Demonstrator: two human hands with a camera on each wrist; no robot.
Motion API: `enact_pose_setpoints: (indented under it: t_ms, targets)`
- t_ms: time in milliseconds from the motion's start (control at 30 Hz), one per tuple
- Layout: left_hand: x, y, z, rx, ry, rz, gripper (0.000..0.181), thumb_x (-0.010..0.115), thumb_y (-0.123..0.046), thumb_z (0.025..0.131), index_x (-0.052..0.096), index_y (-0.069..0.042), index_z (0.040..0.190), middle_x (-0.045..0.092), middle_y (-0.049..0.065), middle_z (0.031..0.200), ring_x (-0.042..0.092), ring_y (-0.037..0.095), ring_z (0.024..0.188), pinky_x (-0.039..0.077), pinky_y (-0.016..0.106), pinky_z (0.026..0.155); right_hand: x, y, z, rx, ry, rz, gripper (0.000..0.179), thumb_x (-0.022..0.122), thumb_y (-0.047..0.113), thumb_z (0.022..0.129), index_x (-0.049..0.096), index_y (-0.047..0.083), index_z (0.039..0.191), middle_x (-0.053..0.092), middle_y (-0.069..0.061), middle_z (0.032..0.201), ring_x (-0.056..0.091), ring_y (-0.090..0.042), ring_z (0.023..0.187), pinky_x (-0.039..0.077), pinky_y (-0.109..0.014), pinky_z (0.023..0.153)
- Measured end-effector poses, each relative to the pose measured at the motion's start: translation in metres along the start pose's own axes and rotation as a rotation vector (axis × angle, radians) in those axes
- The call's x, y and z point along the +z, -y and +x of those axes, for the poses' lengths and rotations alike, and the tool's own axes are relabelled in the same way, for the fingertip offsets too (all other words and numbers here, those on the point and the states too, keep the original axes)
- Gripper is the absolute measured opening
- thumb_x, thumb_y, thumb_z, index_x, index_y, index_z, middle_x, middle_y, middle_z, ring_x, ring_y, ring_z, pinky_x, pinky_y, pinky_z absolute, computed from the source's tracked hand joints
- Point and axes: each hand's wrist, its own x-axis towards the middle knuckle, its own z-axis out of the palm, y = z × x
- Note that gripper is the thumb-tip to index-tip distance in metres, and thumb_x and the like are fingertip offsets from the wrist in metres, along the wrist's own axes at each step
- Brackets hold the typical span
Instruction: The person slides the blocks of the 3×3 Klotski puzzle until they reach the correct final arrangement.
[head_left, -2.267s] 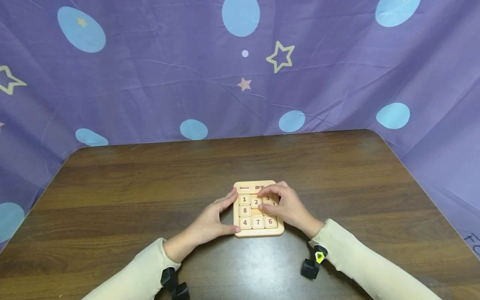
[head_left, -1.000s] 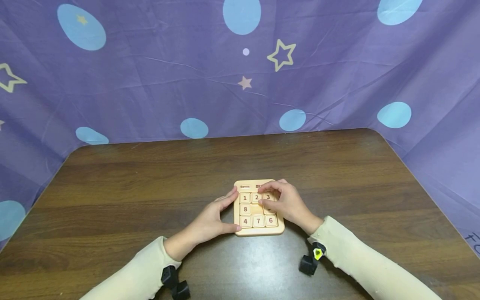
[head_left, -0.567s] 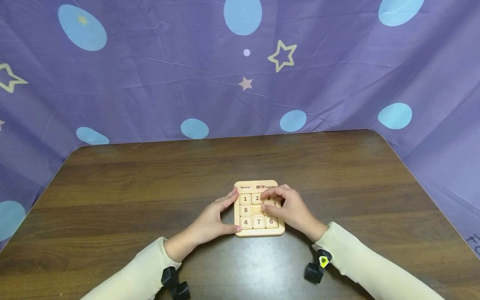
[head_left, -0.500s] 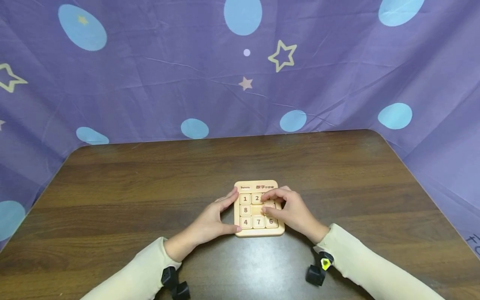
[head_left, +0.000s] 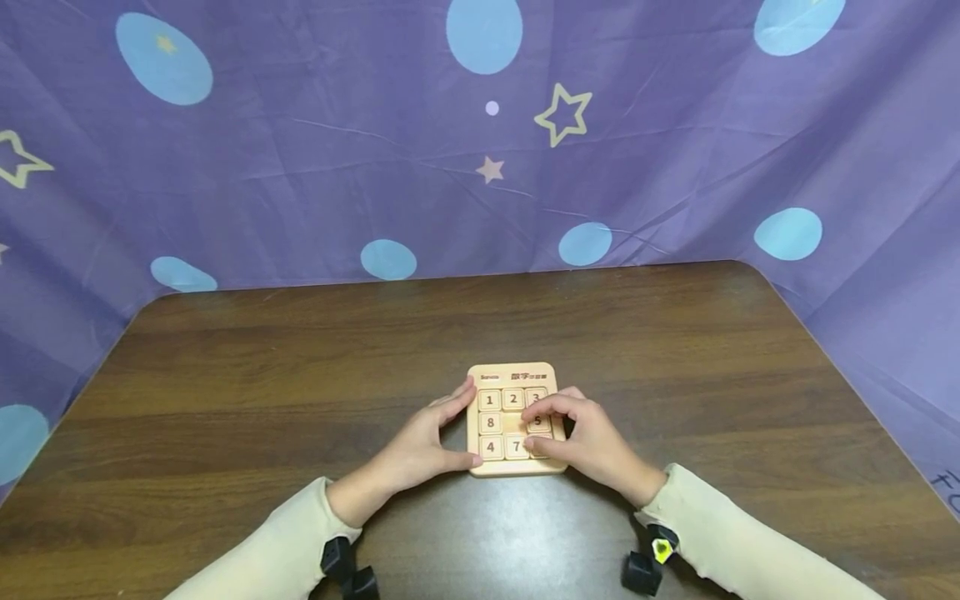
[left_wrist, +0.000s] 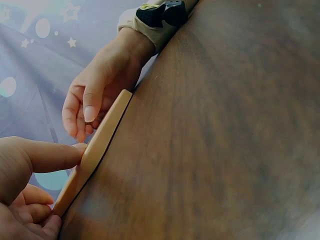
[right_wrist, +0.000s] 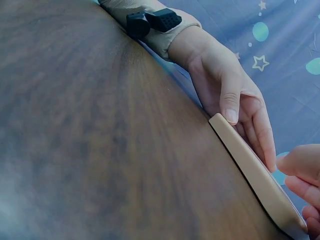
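A pale wooden number slide puzzle (head_left: 517,470) lies flat on the table. Its top row reads 1, 2 and 3, with tile 8 (head_left: 491,422) and tile 5 (head_left: 538,422) either side of a gap in the middle. Along the bottom are 4, 7 and a tile covered by my right thumb. My left hand (head_left: 412,446) grips the frame's left side, its thumb at the lower left corner; in the left wrist view that thumb presses the puzzle's edge (left_wrist: 100,142). Over the right-hand tiles, my right hand (head_left: 592,437) hovers with thumb and index finger spread apart.
The brown wooden table (head_left: 300,358) extends around the puzzle on all sides. Behind it hangs a purple curtain (head_left: 337,150) with blue ovals and stars. Black cameras (head_left: 641,573) are strapped at both wrists.
Tile 2 has slid up level with 1 in the top row. After that my right hand has moved off it, right and towards me, over the lower tiles. My left hand has stayed put.
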Motion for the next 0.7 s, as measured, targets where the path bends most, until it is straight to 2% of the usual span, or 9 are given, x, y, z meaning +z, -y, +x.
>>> enact_pose_setpoints:
  t_ms: [300, 700]
  targets:
    - [0.0009, 0.0023, 0.0013, 0.004, 0.005, 0.002, 0.086, 0.081, -0.011, 0.068, 0.037, 0.001, 0.141, 0.027, 0.006, 0.153, 0.022, 0.028, 0.141, 0.016, 0.049, 0.114, 0.0007, 0.0011, -0.0004, -0.047, 0.054, -0.037, 0.032, 0.084, 0.016, 0.066, 0.072, 0.021, 0.095, 0.059, 0.006, 0.096, 0.049, -0.013, 0.092, 0.042, -0.027, 0.08]
    - [-0.0002, 0.0026, 0.0009, 0.036, 0.001, 0.002, 0.086, 0.081, -0.011, 0.068, 0.037, 0.003, 0.141, 0.028, 0.009, 0.152, 0.024, 0.03, 0.14, 0.017, 0.049, 0.113, 0.0017, 0.0021, 0.0005, -0.072, 0.07, -0.068, 0.034, 0.083, 0.013, 0.064, 0.071, 0.021, 0.095, 0.056, 0.006, 0.095, 0.046, -0.012, 0.09, 0.042, -0.026, 0.079]
